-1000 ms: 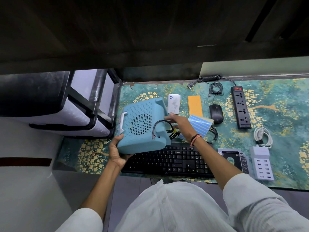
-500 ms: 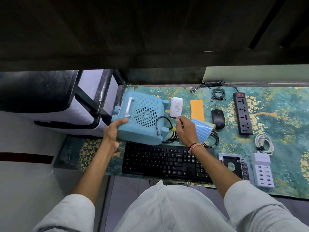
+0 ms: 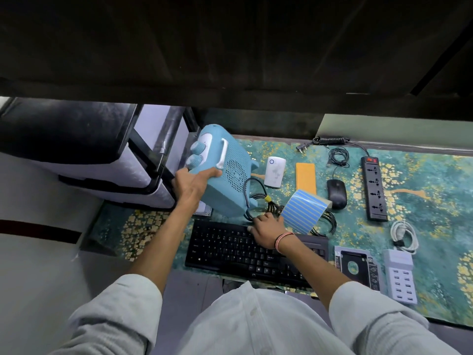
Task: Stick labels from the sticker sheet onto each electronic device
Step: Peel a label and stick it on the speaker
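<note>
My left hand (image 3: 194, 182) grips the blue heater (image 3: 227, 180) by its top edge, tilted up at the mat's far left, its knobs and white handle facing me. The heater's black cord (image 3: 247, 194) hangs to the mat. My right hand (image 3: 266, 229) rests on the far edge of the black keyboard (image 3: 225, 249), next to the cord, fingers loosely bent with nothing seen in them. The curled blue sticker sheet (image 3: 302, 210) with yellow lines lies just right of that hand. Beyond it sit a white plug-in device (image 3: 274, 171), an orange power bank (image 3: 305, 175) and a black mouse (image 3: 336, 193).
A black power strip (image 3: 373, 190), a white cable (image 3: 404, 235), a white multi-port charger (image 3: 399, 275) and a drive caddy (image 3: 354, 267) lie at the right on the green-gold mat (image 3: 435, 221). A drawer unit (image 3: 76, 149) stands close on the left. A dark shelf overhangs the back.
My left hand has turned the heater more upright and carried it back and left. My right hand has come off the heater's cord side and dropped to the keyboard's far edge.
</note>
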Demonstrator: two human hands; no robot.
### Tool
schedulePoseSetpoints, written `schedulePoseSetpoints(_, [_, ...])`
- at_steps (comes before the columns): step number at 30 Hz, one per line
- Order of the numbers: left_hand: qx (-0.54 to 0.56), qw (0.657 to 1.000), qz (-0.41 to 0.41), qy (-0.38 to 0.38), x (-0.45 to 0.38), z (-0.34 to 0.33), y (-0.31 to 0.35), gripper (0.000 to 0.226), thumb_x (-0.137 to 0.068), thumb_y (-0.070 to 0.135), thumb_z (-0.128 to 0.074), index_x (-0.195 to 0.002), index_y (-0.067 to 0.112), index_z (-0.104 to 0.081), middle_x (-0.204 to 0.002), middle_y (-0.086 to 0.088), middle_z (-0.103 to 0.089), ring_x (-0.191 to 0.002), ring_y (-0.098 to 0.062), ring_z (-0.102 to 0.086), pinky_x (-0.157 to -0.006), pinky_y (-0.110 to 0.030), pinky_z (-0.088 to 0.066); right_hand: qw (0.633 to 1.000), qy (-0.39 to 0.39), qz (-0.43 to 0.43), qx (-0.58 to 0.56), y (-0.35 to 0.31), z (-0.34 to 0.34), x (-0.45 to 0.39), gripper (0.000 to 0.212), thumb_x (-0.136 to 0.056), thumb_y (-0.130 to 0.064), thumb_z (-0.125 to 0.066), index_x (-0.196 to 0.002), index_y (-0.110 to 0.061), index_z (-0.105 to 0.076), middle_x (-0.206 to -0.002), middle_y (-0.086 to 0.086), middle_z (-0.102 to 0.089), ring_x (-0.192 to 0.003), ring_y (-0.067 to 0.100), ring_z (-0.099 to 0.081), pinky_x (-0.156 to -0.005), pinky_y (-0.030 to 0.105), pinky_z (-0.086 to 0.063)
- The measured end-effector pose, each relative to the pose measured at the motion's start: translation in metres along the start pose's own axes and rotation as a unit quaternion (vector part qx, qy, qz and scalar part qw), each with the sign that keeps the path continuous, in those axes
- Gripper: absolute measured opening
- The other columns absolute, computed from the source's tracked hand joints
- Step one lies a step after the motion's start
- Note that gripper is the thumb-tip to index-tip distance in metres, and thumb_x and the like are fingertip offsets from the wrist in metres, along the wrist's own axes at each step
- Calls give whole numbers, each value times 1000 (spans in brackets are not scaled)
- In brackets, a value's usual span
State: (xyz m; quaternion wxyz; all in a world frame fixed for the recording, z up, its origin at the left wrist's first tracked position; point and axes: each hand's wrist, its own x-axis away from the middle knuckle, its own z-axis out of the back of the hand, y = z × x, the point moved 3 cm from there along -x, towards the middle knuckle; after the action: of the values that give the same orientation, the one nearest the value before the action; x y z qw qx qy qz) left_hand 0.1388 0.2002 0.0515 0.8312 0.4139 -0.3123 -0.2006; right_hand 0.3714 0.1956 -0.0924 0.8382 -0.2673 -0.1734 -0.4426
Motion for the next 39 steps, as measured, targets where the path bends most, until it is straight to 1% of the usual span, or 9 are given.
schedulePoseSetpoints(4, [-70, 996, -43, 31, 14, -6, 11, 72, -50, 45, -89, -113, 17, -69, -100, -2, -60, -90, -24, -61, -74, -33, -57, 999, -20, -26, 14, 2, 2, 1, 59, -105, -53, -24, -130, -10, -55, -140, 15, -52, -136, 32, -37, -106, 60, -26])
schedulePoseSetpoints(7, [-93, 992, -69, 42, 21, -12, 9, 72, -54, 45, -88, -114, 14, -66, -101, -2, -64, -87, -23, -59, -66, -28, -47, 998, -36, -43, 23, 6, -1, 4, 63, -104, -54, -22, -128, -9, -59, -139, 17, -50, -136, 33, -36, -108, 62, -24])
schedulePoseSetpoints(11, [-127, 985, -105, 55, 27, -23, 3, 79, -49, 55, -82, -112, 15, -60, -103, -3, -68, -88, -25, -65, -65, -32, -56, 998, -38, -51, 15, 6, -3, 7, 62, -104, -55, -24, -131, -11, -57, -140, 16, -49, -136, 34, -37, -110, 63, -23])
schedulePoseSetpoints(16, [-201, 968, -148, 39, 36, -42, -6, 104, -52, 64, -74, -137, 10, -47, -120, -10, -61, -104, -30, -62, -85, -46, -57, 997, -40, -60, 9, 9, -7, 6, 61, -103, -57, -25, -130, -12, -58, -137, 16, -49, -133, 34, -38, -107, 60, -26])
schedulePoseSetpoints(20, [-215, 963, -161, 28, 47, -47, -11, 115, -60, 60, -75, -152, 5, -34, -137, -15, -55, -119, -33, -57, -98, -49, -52, 997, -34, -64, 7, 10, -10, 7, 61, -103, -57, -26, -131, -12, -56, -135, 16, -49, -131, 35, -38, -105, 60, -27])
schedulePoseSetpoints(29, [-249, 953, -170, 25, 49, -48, -13, 114, -66, 60, -74, -154, 4, -29, -140, -15, -52, -121, -32, -56, -97, -43, -51, 997, -31, -72, 2, 8, -14, 8, 59, -102, -58, -27, -130, -12, -53, -134, 16, -48, -130, 36, -39, -105, 60, -28])
schedulePoseSetpoints(34, [-258, 952, -165, 26, 49, -51, -16, 114, -64, 63, -71, -153, 5, -29, -138, -14, -52, -119, -33, -56, -96, -46, -52, 997, -32, -74, 2, 9, -15, 6, 59, -102, -58, -28, -130, -13, -53, -134, 16, -48, -128, 36, -40, -104, 59, -29])
schedulePoseSetpoints(37, [-270, 948, -168, 18, 48, -51, -19, 116, -67, 67, -69, -155, 7, -23, -142, -14, -46, -123, -34, -52, -96, -47, -51, 997, -8, -76, -17, 11, -14, 9, 55, -102, -57, -31, -128, -15, -55, -129, 14, -51, -125, 36, -42, -101, 55, -31])
schedulePoseSetpoints(39, [-279, 945, -172, 8, 48, -51, -21, 117, -68, 70, -67, -156, 9, -20, -145, -13, -43, -125, -33, -50, -96, -48, -51, 988, 71, -105, -91, 20, -9, 14, 49, -102, -51, -38, -131, -15, -55, -129, 12, -52, -126, 35, -44, -101, 52, -34])
